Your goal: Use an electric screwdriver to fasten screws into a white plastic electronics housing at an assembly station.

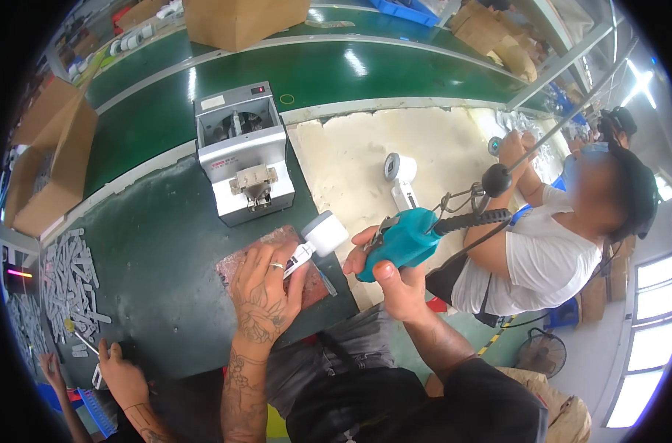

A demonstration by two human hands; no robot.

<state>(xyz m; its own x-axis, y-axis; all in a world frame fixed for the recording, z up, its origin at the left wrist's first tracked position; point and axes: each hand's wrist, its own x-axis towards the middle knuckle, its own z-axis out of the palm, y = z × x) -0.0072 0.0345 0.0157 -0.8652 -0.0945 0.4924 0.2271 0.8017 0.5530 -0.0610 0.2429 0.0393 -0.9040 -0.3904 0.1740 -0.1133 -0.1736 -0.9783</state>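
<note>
On a reddish mat point(319, 286) my left hand point(266, 292) holds down a white device point(325, 233) with a rounded block-like head and a slim neck. Its fingers are closed round the neck and cover the lower end. My right hand point(401, 289) grips a teal electric screwdriver point(408, 240), just right of that device. A ribbed black cord leaves the tool's right end; its tip I cannot make out. Past the screwdriver lies a similar white device point(401, 171) with a round head, touched by neither hand.
A grey-white screw feeder point(245, 159) stands beyond my left hand. Grey flat parts point(70, 284) are heaped at the left, near a co-worker's hand point(122, 373) holding a thin tool. Another co-worker point(550, 251) works at the right. A green conveyor point(314, 77) runs behind, with cardboard boxes point(243, 22).
</note>
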